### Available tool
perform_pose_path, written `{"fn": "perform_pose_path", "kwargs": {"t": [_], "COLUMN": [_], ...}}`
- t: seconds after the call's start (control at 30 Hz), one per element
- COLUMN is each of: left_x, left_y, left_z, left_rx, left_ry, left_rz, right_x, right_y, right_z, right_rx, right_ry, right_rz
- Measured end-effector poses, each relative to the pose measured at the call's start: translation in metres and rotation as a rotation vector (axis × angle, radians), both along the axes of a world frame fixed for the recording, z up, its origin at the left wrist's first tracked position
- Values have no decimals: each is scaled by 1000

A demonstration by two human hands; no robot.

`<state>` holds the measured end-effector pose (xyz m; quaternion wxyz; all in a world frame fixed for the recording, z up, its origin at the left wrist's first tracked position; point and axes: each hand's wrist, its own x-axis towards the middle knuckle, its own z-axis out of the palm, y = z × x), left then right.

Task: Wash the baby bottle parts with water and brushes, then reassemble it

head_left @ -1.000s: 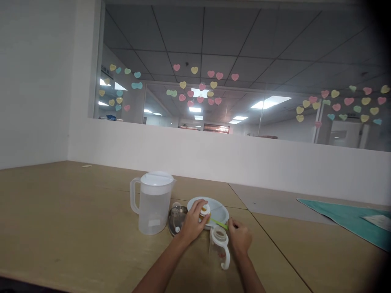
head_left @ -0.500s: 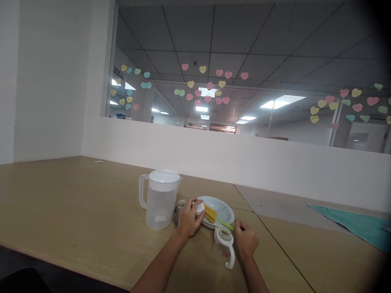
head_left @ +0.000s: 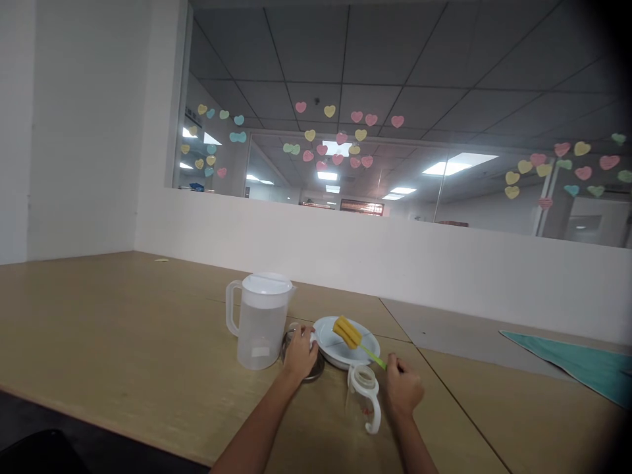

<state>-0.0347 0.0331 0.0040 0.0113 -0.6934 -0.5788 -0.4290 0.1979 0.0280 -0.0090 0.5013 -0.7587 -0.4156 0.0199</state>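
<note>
My right hand (head_left: 405, 387) is closed round the green handle of a brush with a yellow sponge head (head_left: 347, 332), held over a white bowl (head_left: 340, 360). My left hand (head_left: 300, 355) is wrapped round a small white item (head_left: 313, 339), mostly hidden by the fingers. Beneath and behind that hand lies a round, dark-rimmed glass or metal object (head_left: 316, 370), partly covered. Between my forearms stands a clear container with a white handle and ring top (head_left: 366, 388).
A lidded translucent pitcher (head_left: 260, 322) stands left of my left hand. Teal cloth (head_left: 577, 359) lies at the far right. Behind the wooden table (head_left: 123, 342) rise a white wall and a window with heart-shaped notes.
The sponge head has moved away from my left hand and now shows over the bowl. My left hand has shifted slightly left and down, my right hand slightly right.
</note>
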Motion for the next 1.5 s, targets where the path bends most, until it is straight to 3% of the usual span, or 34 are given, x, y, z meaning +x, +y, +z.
{"fn": "perform_pose_path", "kwargs": {"t": [0.3, 0.47, 0.9, 1.1, 1.5], "left_x": [-2, -2, -1, -3, 0], "left_y": [0, 2, 4, 14, -2], "left_z": [3, -2, -1, -5, 7], "left_rx": [-188, -268, -215, -127, -135], "left_ry": [77, 130, 66, -56, 71], "left_rz": [127, 113, 87, 110, 137], "right_x": [0, 1, 0, -1, 1], "right_y": [1, 2, -1, 0, 1], "right_z": [0, -1, 1, 1, 0], "right_rx": [6, 16, 27, 23, 35], "right_ry": [-5, -9, -11, -6, 12], "right_rz": [8, 7, -1, 3, 11]}}
